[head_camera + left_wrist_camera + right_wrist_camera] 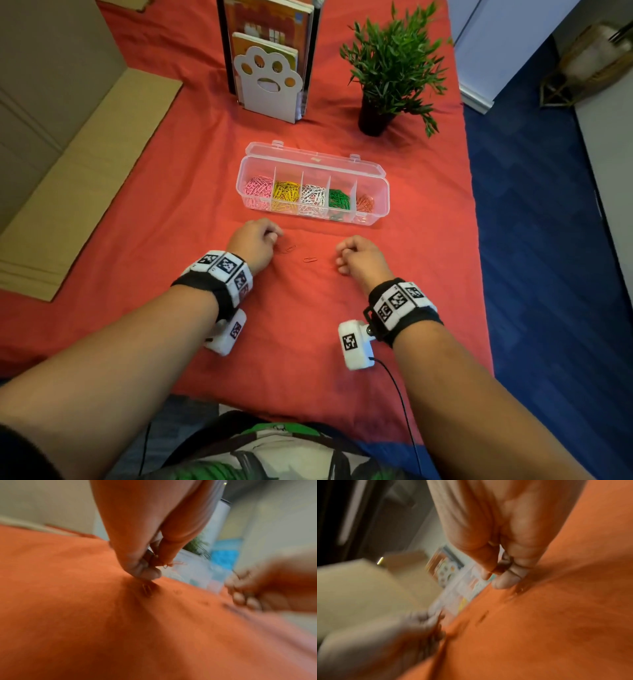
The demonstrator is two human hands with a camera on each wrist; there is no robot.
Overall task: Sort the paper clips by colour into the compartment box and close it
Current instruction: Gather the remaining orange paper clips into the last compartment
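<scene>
The clear compartment box (378, 192) lies lid-open on the red cloth, holding pink, yellow, white, green and orange clips in separate compartments. In front of it two loose orange paper clips (289, 249) (310, 259) lie on the cloth between my hands. My left hand (274, 236) is curled, fingertips down beside the left clip. In the left wrist view it (154, 563) pinches a small bunch of orange clips, with another clip (146, 590) on the cloth just under it. My right hand (340, 263) is curled too, and its fingers (506, 580) grip dark-looking clips (506, 564).
A paw-shaped book stand (270, 78) with books and a potted plant (394, 65) stand behind the box. Flat cardboard (78, 192) lies at the left. The table's right edge drops to blue floor (548, 240).
</scene>
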